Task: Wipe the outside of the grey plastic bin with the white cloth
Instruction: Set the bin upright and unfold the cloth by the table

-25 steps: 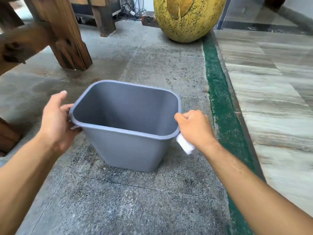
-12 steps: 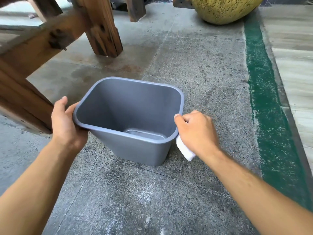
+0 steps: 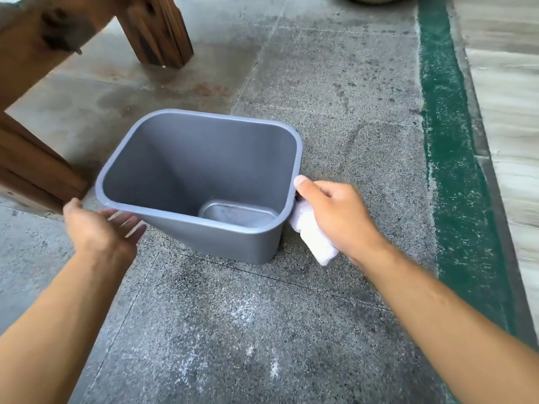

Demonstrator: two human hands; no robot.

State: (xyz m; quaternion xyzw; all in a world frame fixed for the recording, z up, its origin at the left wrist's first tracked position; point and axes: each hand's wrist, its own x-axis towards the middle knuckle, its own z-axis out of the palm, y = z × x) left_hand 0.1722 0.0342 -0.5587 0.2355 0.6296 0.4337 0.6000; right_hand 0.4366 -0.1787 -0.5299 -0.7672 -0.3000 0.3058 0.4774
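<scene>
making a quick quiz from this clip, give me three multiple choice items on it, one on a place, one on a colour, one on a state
1. Where is the cloth?
A. inside the bin
B. against the bin's outer right wall
C. on the floor by the wooden leg

2. What colour is the stripe on the floor?
A. green
B. red
C. yellow

3. How is the left hand?
A. clenched in a fist
B. open, fingers straight, by the bin's near left corner
C. holding the cloth

Answers
1. B: the right hand holds the cloth at the bin, just under the rim.
2. A: a green band runs along the floor, right of the bin.
3. B: its palm faces up with the fingers stretched towards the bin.
</scene>
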